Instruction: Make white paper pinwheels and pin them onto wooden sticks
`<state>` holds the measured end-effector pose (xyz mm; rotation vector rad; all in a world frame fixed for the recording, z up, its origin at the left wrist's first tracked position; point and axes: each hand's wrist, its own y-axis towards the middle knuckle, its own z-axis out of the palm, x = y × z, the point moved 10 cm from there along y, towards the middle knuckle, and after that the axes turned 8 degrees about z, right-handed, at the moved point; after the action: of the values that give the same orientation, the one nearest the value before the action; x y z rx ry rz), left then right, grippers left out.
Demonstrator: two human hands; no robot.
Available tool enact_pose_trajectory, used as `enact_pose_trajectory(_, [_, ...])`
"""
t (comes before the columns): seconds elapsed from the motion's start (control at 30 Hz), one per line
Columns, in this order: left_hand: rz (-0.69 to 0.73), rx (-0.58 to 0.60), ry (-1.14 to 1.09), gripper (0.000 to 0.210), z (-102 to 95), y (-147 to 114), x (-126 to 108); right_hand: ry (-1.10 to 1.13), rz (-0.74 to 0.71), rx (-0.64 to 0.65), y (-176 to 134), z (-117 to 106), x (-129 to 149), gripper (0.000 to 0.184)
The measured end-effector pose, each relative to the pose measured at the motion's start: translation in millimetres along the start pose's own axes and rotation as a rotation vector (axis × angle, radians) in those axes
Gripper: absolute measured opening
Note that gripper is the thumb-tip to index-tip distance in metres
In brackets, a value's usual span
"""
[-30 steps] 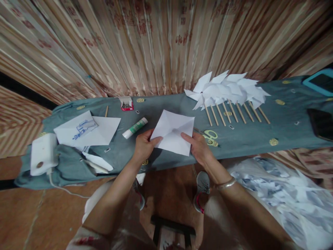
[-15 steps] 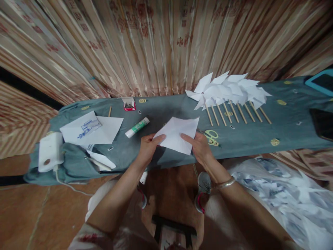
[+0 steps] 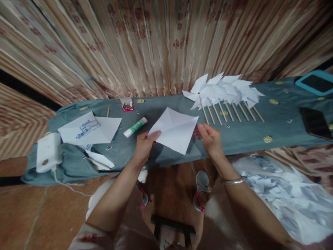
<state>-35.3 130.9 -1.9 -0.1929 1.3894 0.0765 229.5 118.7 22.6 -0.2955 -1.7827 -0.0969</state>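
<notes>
A square sheet of white paper [image 3: 174, 130] with faint creases is held over the table, its left corner pinched by my left hand [image 3: 145, 144], thumb on top. My right hand [image 3: 209, 137] is just past the paper's right corner, fingers curled over the place where the scissors lay; the scissors are almost wholly hidden by it. A glue stick [image 3: 135, 127] lies left of the paper. Behind and to the right, several white paper pinwheels [image 3: 221, 91] on wooden sticks lie overlapping in a row.
A small red box [image 3: 127, 105] of metal pins stands at the back. On the left are paper sheets [image 3: 110, 130], one with blue drawing, and a white power strip [image 3: 49, 152]. A phone [image 3: 316, 121] and a blue-framed device [image 3: 301, 82] lie right. A plastic bag [image 3: 286, 194] of paper scraps sits below.
My right hand has let go of the paper and shifted right, over the scissors. The paper, now in my left hand alone, lies flatter to view. The view has turned slightly right.
</notes>
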Motion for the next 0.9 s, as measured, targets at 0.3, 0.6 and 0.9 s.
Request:
enact_pose_trajectory(0.3, [0.118, -0.061, 0.069, 0.03, -18.4, 14, -18, -1.138, -0.268, -0.119, -14, -27, 9, 0.03])
enact_pose_trajectory(0.6, [0.233, -0.06, 0.184, 0.026, -17.7, 12, -37, -1.33, -0.252, -0.022, -10, -12, 7, 0.032])
enact_pose_trajectory(0.9, [0.231, -0.101, 0.117, 0.025, -22.8, 19, -35, -0.355, 0.078, 0.043, -13, -23, -13, 0.039])
